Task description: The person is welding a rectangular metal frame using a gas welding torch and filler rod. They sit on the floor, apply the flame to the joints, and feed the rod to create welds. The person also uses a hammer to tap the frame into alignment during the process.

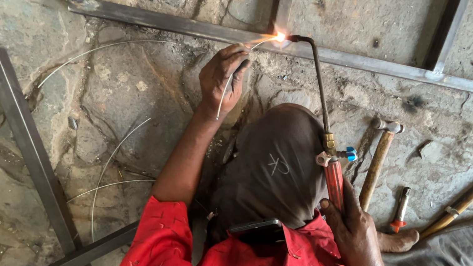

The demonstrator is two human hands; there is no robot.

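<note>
Left hand pinches thin filler rod at the flame on the steel frame; right hand clamped on red-handled torch; hammer, pliers on stone floor.

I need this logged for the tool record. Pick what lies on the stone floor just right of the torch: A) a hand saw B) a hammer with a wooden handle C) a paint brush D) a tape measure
B: a hammer with a wooden handle lies on the stone floor, right of the torch held in the right hand.
</note>
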